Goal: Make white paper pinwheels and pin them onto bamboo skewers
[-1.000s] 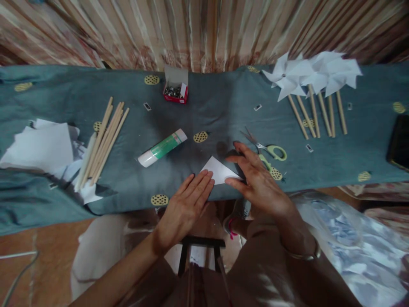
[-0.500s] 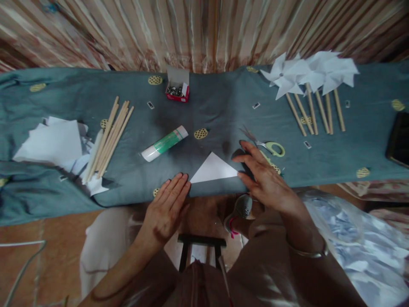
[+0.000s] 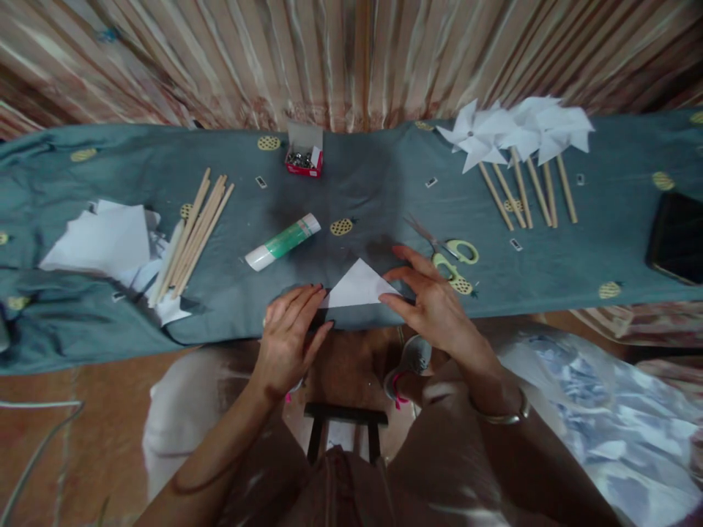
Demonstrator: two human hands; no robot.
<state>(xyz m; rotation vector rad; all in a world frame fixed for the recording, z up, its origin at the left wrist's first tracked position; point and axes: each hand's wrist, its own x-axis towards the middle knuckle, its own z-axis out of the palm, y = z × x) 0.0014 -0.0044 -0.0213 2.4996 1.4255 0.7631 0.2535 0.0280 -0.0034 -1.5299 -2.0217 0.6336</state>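
Your left hand (image 3: 286,333) and right hand (image 3: 439,311), loosely open, touch a white paper triangle (image 3: 356,285). Green-handled scissors (image 3: 438,244) lie nearby.

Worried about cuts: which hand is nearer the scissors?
Right: the right hand is close beside the scissors, near their handles. The left hand is farther off, at the left corner of the white paper.

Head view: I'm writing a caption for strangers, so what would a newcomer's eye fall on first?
The white pinwheels probably catch the eye first, toward the back right of the teal cloth. Next comes the white paper triangle near the front edge, between the left hand and the right hand.
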